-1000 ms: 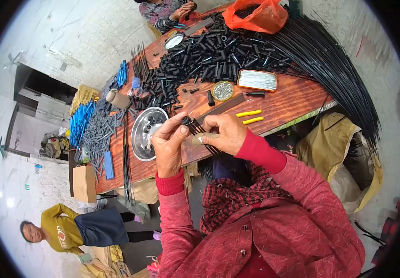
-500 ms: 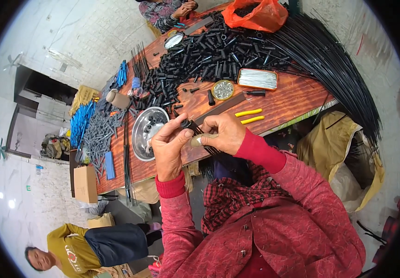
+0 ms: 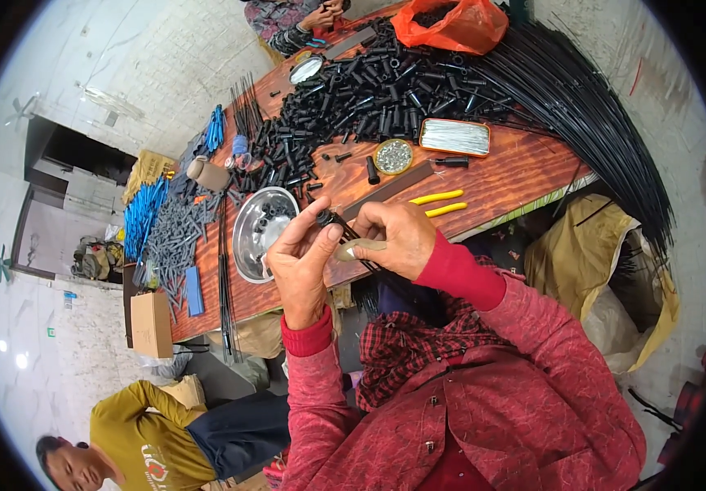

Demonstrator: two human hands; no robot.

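Note:
A bundle of thin black rods [image 3: 341,227] slants between my two hands above the table's near edge. At its upper end is a small dark round piece [image 3: 326,218]. My left hand [image 3: 297,266] pinches that end between thumb and fingers. Just below, my right hand [image 3: 400,241] grips the rods with thumb and bent forefinger; a tan cover [image 3: 359,248] sits on its thumb. The lower rods run down behind my right hand, partly hidden. Nearest to my left hand stands a clear bowl [image 3: 244,255] with small black parts in it. Yellow-handled pliers [image 3: 438,198] lie beyond my right hand.
On the wooden table [image 3: 525,176] lie a heap of black tubular parts [image 3: 386,90], a tin of metal pins [image 3: 455,137], a round dish [image 3: 393,156] and long black rods [image 3: 582,106]. An orange bag [image 3: 451,29] sits far back. One person [image 3: 148,438] is at the lower left, another [image 3: 292,24] across the table.
My hands keep their grip on the rods and have barely shifted. The person at the lower left has come closer. The hands of the person across the table have moved slightly.

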